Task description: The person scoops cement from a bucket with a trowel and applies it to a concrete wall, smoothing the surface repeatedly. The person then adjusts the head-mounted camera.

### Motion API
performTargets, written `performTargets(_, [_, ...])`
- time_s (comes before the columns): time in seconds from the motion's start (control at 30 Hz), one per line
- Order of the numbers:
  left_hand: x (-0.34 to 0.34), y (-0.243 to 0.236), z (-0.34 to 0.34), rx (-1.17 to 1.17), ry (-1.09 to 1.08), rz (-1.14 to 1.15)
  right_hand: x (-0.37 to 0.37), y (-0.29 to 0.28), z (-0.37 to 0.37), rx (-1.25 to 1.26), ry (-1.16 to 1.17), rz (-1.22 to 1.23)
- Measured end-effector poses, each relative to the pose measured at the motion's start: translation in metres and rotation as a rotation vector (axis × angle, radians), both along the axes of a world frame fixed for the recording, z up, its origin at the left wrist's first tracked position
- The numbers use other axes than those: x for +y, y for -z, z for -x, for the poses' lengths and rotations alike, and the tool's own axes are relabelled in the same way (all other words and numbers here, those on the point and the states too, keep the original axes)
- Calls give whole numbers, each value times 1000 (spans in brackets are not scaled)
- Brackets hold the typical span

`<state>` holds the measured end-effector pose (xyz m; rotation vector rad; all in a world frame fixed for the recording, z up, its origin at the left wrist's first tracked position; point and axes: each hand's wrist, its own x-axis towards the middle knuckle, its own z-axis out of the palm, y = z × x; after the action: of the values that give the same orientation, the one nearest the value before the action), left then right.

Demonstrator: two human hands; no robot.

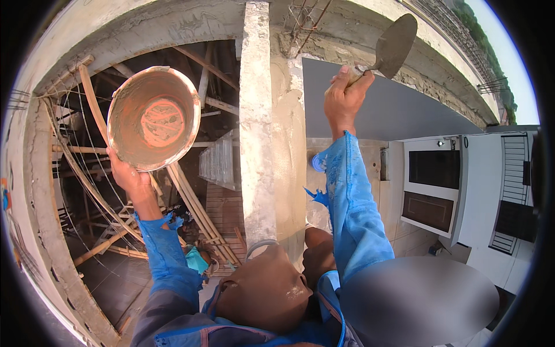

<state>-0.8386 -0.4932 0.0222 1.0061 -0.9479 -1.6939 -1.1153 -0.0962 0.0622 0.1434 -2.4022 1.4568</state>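
My left hand (130, 178) grips the lower rim of a round bucket (128, 124) and holds it up at the left. The bucket's mouth is turned toward me. Wet-looking mortar coats its inner wall, and streaks of the orange bottom show through a thin smear. At the upper right my right hand (345, 99) is closed round the short handle of a trowel (396, 47). The trowel's rounded blade points up and right, near the rough edge of a concrete beam (430, 81). Grey-brown mortar film covers the blade, with no thick load visible on it.
A narrow concrete wall top (258, 115) runs between my arms toward my legs. Bare rebar (306, 26) sticks up at its far end. Left of it, a deep opening holds bamboo poles (193, 202) and loose wires. Far below on the right are a tiled floor and white dark-paned units (432, 188).
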Motion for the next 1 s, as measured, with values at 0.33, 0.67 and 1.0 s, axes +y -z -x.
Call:
performTargets(0.33, [-95, -49, -22, -62, 30, 0, -44, -5, 155, -115, 31, -157])
performTargets(0.67, [-149, -177, -28, -101, -33, 96, -35, -137, 277, -161, 33, -138])
performTargets(1.0, [-161, -251, 76, -121, 206, 37, -46, -141, 326, -257, 24, -266])
